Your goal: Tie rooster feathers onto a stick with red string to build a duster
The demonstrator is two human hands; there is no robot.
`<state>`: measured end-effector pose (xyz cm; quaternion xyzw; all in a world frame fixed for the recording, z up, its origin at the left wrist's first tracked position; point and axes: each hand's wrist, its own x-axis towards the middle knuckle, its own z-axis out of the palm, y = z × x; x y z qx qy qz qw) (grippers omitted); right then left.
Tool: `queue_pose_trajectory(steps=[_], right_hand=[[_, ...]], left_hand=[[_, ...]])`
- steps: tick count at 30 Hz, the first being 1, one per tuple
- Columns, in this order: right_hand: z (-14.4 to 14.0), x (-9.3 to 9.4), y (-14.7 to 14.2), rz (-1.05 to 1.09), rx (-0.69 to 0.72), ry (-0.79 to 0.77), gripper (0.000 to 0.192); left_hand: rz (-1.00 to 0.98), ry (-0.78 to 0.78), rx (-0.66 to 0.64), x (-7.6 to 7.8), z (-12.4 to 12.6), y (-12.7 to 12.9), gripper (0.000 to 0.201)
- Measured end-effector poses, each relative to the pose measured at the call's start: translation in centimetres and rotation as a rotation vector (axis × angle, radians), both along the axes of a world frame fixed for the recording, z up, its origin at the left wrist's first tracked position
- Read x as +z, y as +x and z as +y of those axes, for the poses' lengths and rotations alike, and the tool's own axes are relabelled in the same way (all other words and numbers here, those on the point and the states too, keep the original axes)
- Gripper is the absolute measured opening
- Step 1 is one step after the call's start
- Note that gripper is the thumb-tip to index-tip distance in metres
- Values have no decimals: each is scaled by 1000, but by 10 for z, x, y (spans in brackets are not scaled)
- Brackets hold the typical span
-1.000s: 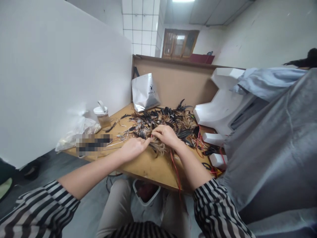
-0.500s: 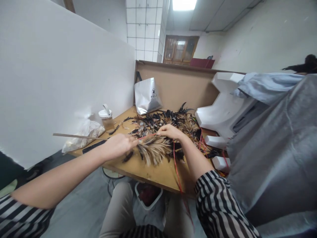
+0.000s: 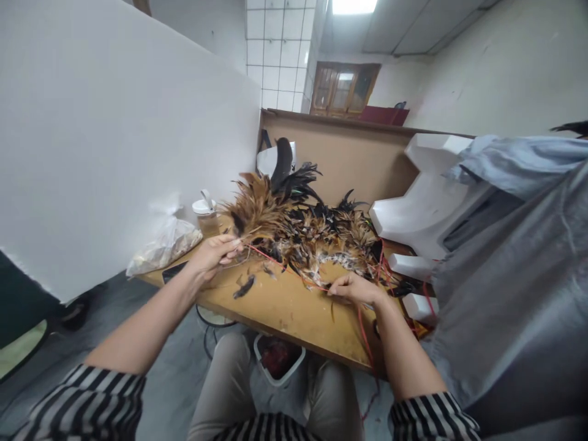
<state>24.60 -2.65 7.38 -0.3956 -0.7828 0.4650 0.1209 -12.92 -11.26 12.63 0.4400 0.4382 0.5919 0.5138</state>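
Observation:
My left hand [image 3: 215, 254] is closed near the left side of the table, gripping the base of a feather duster [image 3: 261, 205]. Its brown and long black feathers fan up and away from the fingers; the stick is mostly hidden in this view. A red string [image 3: 281, 266] runs taut from the duster's base to my right hand [image 3: 353, 288], whose fingers pinch it above the front of the table. From there the string's tail [image 3: 365, 337] hangs over the table edge. A heap of loose feathers [image 3: 316, 229] lies behind and between the hands.
On the wooden table [image 3: 285, 312], a lidded jar [image 3: 206, 217] and a plastic bag [image 3: 165, 245] stand left. White foam pieces [image 3: 408, 208] and a grey cloth [image 3: 514, 294] border the right. Beneath is a white bin [image 3: 280, 380]. A silver bag [image 3: 271, 160] is partly covered by feathers.
The feather duster has swung so its feathers point up and away instead of toward me. My right hand has moved right and nearer, drawing a longer stretch of red string.

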Motion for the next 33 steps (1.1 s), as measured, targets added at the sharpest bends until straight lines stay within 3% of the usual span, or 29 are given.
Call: queue_pose_trajectory(steps=[3, 6, 10, 13, 19, 24, 29, 33], right_hand=[[-10, 16, -21, 73, -29, 115, 33], [-13, 21, -64, 308, -212, 203, 36], [-9, -2, -121, 640, -311, 22, 36], [-4, -25, -141, 732, -387, -93, 26], [5, -43, -142, 796, -643, 32, 16], [3, -52, -139, 692, -646, 269, 21], [-2, -62, -133, 632, -582, 486, 24], [-1, -61, -128, 645, -574, 492, 24]], left_hand=[[-146, 5, -26, -18, 18, 34, 27], [-249, -13, -44, -35, 33, 72, 28], [-309, -1, -48, -48, 45, 110, 29], [-304, 22, -2, -55, 51, 122, 30], [-215, 16, 126, -75, 65, 130, 33], [-126, -13, 295, -89, 75, 139, 34], [-64, 56, 366, -91, 80, 146, 25], [-8, 99, 391, -88, 84, 150, 18]])
